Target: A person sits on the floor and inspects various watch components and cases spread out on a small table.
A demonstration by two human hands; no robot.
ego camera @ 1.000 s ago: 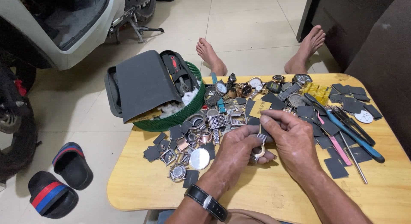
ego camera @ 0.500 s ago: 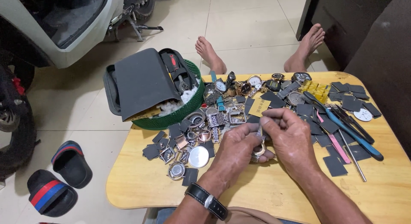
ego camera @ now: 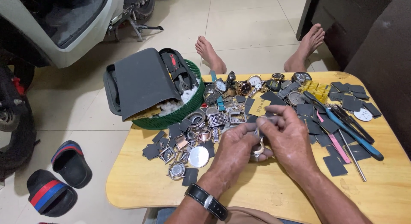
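Observation:
Over the middle of a low wooden table [ego camera: 137, 185], my left hand [ego camera: 233, 153] grips a small metal watch case [ego camera: 258, 148], its ring showing below the fingers. My right hand [ego camera: 291, 136] meets it from the right, pinching a thin metal tool [ego camera: 257, 132] at the case with thumb and forefinger. A black wristwatch [ego camera: 208, 201] is on my left wrist. Around the hands lie many watches, watch cases and dials [ego camera: 199, 156], plus several small dark pouches [ego camera: 334, 165].
A green basket [ego camera: 182, 113] holding a grey case [ego camera: 143, 80] sits at the table's back left. Blue-handled pliers [ego camera: 349, 130], a pink tool [ego camera: 332, 138] and a metal rod lie right. Two bare feet [ego camera: 209, 55] rest beyond the table. Sandals [ego camera: 51, 192] and a scooter stand left.
Both hands stay together over the table's middle. My right fingers have shifted slightly at the watch case; nothing else has moved.

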